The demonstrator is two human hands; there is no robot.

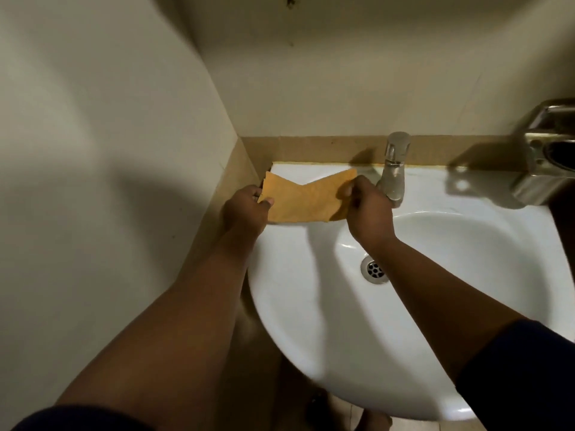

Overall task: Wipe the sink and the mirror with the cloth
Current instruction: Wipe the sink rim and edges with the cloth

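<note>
An orange cloth is stretched between both hands over the back left corner of the white sink. My left hand pinches its left edge, thumb on top. At the cloth's right edge my right hand grips it, just in front of the tap. The cloth sags in the middle and its lower edge rests on the sink's rim. The bowl holds a metal drain. No mirror is in view.
A chrome tap stands at the back of the sink, close to my right hand. At the right edge a shiny metal fixture juts from the wall. A tan tile strip runs behind the sink; a wall closes the left side.
</note>
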